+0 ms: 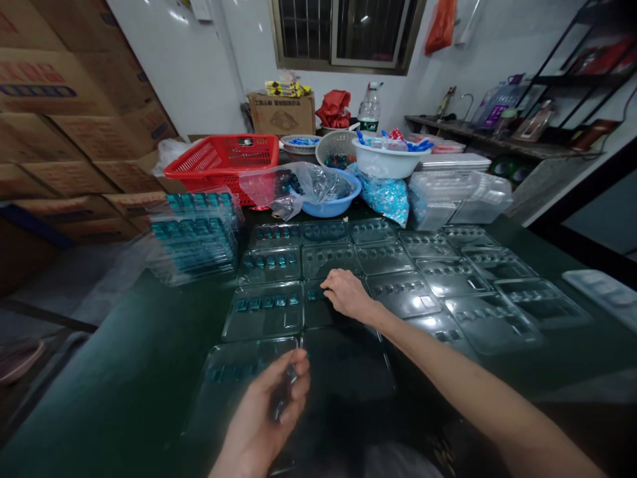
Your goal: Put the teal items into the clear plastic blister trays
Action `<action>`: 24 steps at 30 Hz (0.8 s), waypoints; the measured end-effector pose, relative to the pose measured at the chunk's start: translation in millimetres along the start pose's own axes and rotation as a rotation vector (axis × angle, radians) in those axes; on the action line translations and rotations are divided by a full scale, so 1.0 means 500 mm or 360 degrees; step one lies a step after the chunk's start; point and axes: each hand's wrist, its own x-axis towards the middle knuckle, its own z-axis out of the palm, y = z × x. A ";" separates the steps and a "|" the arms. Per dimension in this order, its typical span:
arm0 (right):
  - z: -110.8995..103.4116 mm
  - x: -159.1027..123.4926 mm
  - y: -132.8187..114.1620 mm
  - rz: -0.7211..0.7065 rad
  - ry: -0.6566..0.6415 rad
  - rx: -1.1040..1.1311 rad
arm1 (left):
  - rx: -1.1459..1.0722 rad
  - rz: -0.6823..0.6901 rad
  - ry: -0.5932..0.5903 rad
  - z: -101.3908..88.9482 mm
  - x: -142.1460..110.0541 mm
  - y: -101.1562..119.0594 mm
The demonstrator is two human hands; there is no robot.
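My right hand (pixel 348 293) reaches over a transparent plastic tray, its thumb and fingers pinched together above the row of small slots. What the fingertips hold is hidden. Just left of them, a small teal square piece (pixel 313 294) sits in that tray. My left hand (pixel 269 405) is curled, palm inward, above the nearest trays; something small and shiny shows between its fingers, too blurred to name. Left of my right hand lies a transparent tray (pixel 263 325) with a row of teal pieces. A nearer tray (pixel 219 405) also has teal pieces.
More transparent trays (pixel 425 304) cover the green table (pixel 124 358). Filled trays are stacked (pixel 196 232) at left. Behind stand a red basket (pixel 223 156), a blue basin (pixel 326 207), a white basin (pixel 391 159), a bag of blue bits (pixel 385 199) and stacked plastic trays (pixel 448 192).
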 end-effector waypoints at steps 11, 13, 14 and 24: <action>-0.024 -0.012 -0.034 0.0002 0.0022 -0.0282 | -0.0057 0.0028 0.0007 -0.007 -0.012 0.005; -0.026 -0.004 -0.043 -0.0001 0.0050 -0.0293 | -0.0050 0.0063 0.0024 -0.005 -0.016 0.006; -0.024 0.002 -0.047 -0.0014 0.0049 -0.0293 | -0.0041 0.0074 0.0031 -0.003 -0.017 0.006; 0.001 0.048 -0.039 -0.0273 -0.0145 -0.0286 | 0.0083 0.0071 -0.0019 0.026 -0.017 0.020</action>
